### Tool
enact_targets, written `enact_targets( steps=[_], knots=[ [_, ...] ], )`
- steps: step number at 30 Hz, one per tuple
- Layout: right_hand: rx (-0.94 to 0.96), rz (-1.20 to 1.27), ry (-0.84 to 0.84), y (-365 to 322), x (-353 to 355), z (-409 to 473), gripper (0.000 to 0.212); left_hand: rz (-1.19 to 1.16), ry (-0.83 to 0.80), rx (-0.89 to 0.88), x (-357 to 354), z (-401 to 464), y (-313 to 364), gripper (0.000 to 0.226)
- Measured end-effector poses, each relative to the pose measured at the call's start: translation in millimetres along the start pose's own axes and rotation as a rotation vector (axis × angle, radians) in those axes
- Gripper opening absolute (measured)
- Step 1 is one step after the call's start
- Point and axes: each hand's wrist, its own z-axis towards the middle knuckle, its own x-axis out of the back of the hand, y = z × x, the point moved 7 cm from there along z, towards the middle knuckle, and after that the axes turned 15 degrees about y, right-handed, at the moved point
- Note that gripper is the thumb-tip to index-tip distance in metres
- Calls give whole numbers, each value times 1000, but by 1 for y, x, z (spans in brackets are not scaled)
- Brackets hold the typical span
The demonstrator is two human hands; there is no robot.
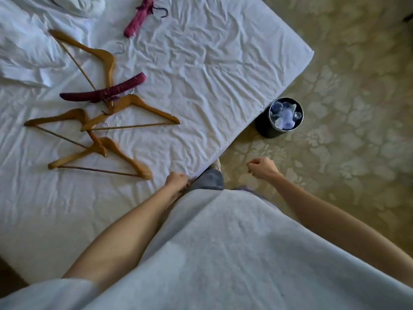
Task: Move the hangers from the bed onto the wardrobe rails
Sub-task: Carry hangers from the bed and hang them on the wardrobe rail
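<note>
Several wooden hangers (125, 113) lie in a loose overlapping pile on the white bed sheet (212, 70) at the left. A padded magenta hanger (105, 91) rests across that pile. A second magenta hanger (139, 17) lies further up the bed. My left hand (176, 180) hangs at the bed's near edge, fingers curled, holding nothing. My right hand (262, 168) hovers over the carpet, loosely curled and empty. Both hands are apart from the hangers. No wardrobe is in view.
A black waste bin (273, 130) with crumpled plastic stands on the patterned carpet (346, 86) beside the bed's corner. Crumpled bedding (82, 4) lies at the top left. My light shirt fills the bottom of the view.
</note>
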Motion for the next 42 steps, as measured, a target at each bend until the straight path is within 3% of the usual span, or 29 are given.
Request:
enact_targets(
  steps=[6,13,20,27,34,42],
  knots=[
    [-91,-115,10,15,65,60,18,-194,1,-105,13,13,149,21],
    [2,-272,-120,-26,89,135,16,-345,63,67,13,40,179,19],
    [281,-357,-282,-144,81,195,19,-499,159,302,16,46,182,18],
    [497,-172,-366,-314,41,227,14,-738,309,292,86,108,255,13],
    [554,-77,-380,-460,-12,271,17,-793,440,277,174,208,271,13],
    [508,-46,-349,-562,-75,333,21,-801,497,346,235,328,272,22]
  ],
)
